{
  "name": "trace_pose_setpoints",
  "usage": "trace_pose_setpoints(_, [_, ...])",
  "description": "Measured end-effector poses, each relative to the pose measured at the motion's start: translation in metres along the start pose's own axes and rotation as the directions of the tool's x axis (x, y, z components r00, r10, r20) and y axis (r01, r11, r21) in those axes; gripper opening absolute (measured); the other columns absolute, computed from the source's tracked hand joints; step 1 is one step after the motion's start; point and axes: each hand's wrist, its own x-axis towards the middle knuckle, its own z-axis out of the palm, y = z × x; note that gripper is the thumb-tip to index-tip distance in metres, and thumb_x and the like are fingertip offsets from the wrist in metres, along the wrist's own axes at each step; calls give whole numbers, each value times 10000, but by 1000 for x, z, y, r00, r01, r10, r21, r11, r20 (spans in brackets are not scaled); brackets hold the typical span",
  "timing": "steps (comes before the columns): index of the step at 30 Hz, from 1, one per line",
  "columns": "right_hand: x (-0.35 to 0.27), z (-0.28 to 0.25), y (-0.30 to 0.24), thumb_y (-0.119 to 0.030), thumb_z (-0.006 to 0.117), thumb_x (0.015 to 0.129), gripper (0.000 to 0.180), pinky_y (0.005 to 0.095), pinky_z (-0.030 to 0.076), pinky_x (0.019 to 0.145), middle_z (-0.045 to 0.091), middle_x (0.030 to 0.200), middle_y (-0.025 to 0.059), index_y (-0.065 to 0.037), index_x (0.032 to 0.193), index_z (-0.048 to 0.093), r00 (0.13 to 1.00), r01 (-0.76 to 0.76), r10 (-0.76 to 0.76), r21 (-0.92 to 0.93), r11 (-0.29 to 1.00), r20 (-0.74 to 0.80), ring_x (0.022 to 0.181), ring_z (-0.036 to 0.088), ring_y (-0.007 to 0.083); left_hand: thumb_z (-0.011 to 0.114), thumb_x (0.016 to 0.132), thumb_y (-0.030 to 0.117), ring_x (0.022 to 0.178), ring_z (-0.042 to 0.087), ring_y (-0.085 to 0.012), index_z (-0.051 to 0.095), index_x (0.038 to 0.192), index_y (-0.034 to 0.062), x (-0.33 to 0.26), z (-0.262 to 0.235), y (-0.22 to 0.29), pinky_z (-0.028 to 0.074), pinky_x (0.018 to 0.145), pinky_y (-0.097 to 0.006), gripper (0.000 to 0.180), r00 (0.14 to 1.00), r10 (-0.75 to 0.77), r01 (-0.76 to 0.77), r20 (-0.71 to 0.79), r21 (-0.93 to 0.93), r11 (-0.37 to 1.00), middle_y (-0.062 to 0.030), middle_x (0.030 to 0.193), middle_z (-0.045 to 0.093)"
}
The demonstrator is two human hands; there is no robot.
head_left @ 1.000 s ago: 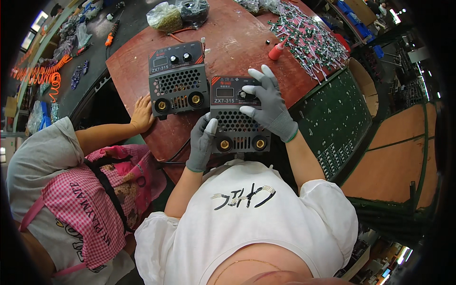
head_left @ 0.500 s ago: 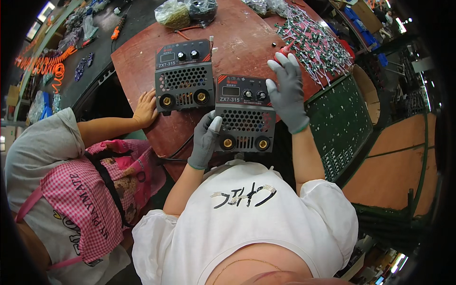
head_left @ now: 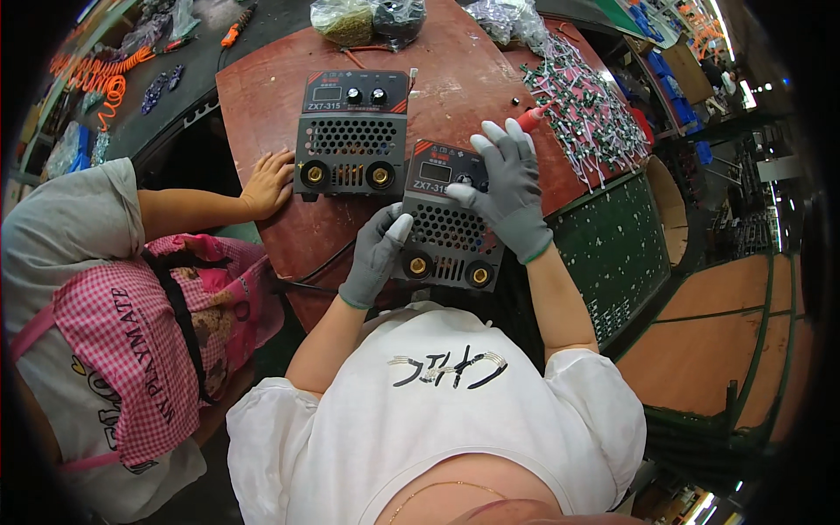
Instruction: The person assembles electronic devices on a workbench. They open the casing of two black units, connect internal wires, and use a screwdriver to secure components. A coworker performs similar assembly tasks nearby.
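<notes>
A dark grey welding machine (head_left: 451,229), with a perforated front, two brass-centred sockets and a small display, stands tilted slightly at the table edge before me. My left hand (head_left: 376,254), in a grey glove with white fingertips, grips its left side, thumb at the front edge. Over its upper right corner lies my right hand (head_left: 512,197), gloved alike, fingers stretched out and thumb across the knob area, partly hiding the panel. A second welding machine (head_left: 352,136) of the same kind stands to the left, close to the first. Just beyond my right fingertips is a red nozzle-tipped bottle (head_left: 529,119).
A co-worker's bare hand (head_left: 269,184) rests on the red table (head_left: 262,96) beside the second machine. Many small wired parts (head_left: 586,114) are heaped at the far right. Bagged parts (head_left: 350,22) sit at the back. A black cable (head_left: 328,271) runs by my left wrist.
My right hand has moved left and inward over the panel, its thumb now across the knobs. The near machine has turned slightly. The view has shifted a little.
</notes>
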Motion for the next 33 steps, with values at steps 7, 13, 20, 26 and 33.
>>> trace_pose_setpoints(7, [0, -6, 4, -207, 766, 726, 345, 495, 258, 1119, 553, 1237, 105, -95, 1031, 651, 987, 80, -94, 109, 991, 127, 1295, 406, 361, 576, 976, 209, 935, 556, -67, 565, 1233, -24, 0, -2, -1, 466, 834, -231, 348, 1000, -2, 2, 1, -4, 1000, -31, 1068, 638])
trace_pose_setpoints(13, [-1, -7, 1, -138, 731, 746, 275, 480, 288, 1104, 589, 1157, 97, -97, 1008, 660, 983, 94, -113, 129, 987, 142, 1255, 445, 337, 568, 982, 221, 937, 558, -68, 563, 1231, -26, -3, 3, 7, 467, 833, -230, 351, 1000, 10, -10, -1, 11, 1000, -31, 1064, 639])
trace_pose_setpoints(20, [-13, -35, -12, -5, 634, 765, 320, 486, 367, 1031, 591, 1155, 112, -93, 1072, 662, 985, 172, -172, 2, 985, -6, 1204, 466, 367, 568, 984, 231, 904, 558, -54, 574, 1215, -12, -4, 3, 4, 469, 810, -223, 335, 1000, 8, -8, -5, 13, 1000, -12, 1017, 639])
trace_pose_setpoints(26, [-20, -138, -1, -180, 474, 918, 249, 528, 431, 934, 585, 1172, 225, -12, 1065, 585, 563, 463, -579, -355, 812, -590, 1062, 565, 393, 569, 984, 229, 867, 554, -43, 581, 1207, 4, 6, 6, 7, 470, 782, -215, 317, 1000, -12, 12, 16, 5, 1000, 11, 981, 628])
trace_pose_setpoints(33, [17, -37, 41, -125, 600, 894, 251, 458, 453, 957, 637, 1066, 161, 0, 1111, 583, 942, 184, -121, 182, 966, -313, 1036, 595, 361, 534, 994, 262, 982, 556, -64, 570, 1233, 4, 24, -12, 15, 449, 875, -227, 353, 993, -113, 114, -18, 101, 988, -9, 1101, 623])
